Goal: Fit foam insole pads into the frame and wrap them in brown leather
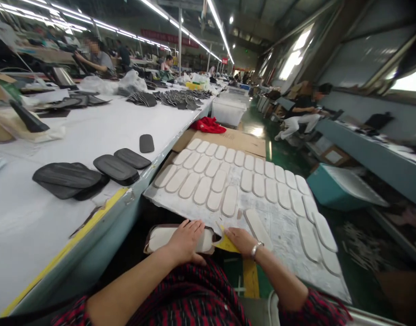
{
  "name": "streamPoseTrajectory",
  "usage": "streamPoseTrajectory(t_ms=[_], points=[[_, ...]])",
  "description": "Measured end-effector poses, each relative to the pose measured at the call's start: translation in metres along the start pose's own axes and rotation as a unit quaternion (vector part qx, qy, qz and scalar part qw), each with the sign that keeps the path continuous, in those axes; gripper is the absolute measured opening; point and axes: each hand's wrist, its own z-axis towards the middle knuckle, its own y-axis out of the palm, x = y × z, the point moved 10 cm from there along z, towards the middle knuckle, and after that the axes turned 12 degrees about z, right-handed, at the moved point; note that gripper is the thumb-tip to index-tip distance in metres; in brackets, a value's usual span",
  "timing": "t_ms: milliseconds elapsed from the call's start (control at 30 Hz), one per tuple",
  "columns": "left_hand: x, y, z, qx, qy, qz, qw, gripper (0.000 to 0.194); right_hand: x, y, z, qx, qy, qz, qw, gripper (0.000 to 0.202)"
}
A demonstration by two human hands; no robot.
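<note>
My left hand (pixel 188 242) lies with its fingers stretched out across a long white pad with rounded ends (pixel 160 237). Dark brown material shows around this pad's edge. Beside it, my right hand (pixel 241 241), with a silver bracelet at the wrist, is closed on a flat yellow piece (pixel 225 244) that touches the pad's right end; its exact kind is unclear. Just right of that hand, a single white oval pad (pixel 257 228) lies on the grey board (pixel 279 235).
Rows of white oval pads (pixel 219 180) cover much of the board, with cardboard (pixel 242 141) and a red cloth (pixel 208 125) behind. Black oval pieces (pixel 70 179) lie on the white table (pixel 58 235) at left. A teal bin (pixel 340 190) stands right; co-workers sit farther off.
</note>
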Motion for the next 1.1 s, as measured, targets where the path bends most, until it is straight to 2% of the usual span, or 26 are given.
streamPoseTrajectory(t_ms=[167,300,433,733,900,1033,1100], points=[[0.003,-0.003,-0.005,-0.054,-0.003,-0.027,0.998,0.104,-0.025,0.011,0.031,0.009,-0.009,-0.092,0.996,0.050],[-0.004,-0.007,-0.003,-0.068,-0.042,-0.039,0.996,0.120,-0.040,0.007,0.034,0.044,-0.027,-0.124,0.991,0.053],[-0.006,-0.004,0.004,-0.073,-0.036,-0.038,0.996,0.122,-0.047,0.007,0.034,0.057,-0.043,-0.132,0.989,0.050],[-0.006,-0.009,0.005,-0.034,-0.023,-0.051,0.998,0.117,-0.040,0.013,0.037,0.036,-0.066,-0.114,0.991,0.051],[0.000,-0.015,0.000,0.014,-0.013,-0.045,0.999,0.095,-0.043,0.023,0.031,0.021,-0.058,-0.086,0.994,0.055],[0.000,-0.016,-0.005,0.000,-0.004,-0.053,0.999,0.085,-0.033,0.021,0.028,-0.028,-0.052,-0.041,0.997,0.054],[-0.004,-0.018,-0.007,-0.004,0.002,-0.066,0.998,0.084,-0.023,0.013,0.022,-0.015,-0.042,-0.043,0.998,0.053]])
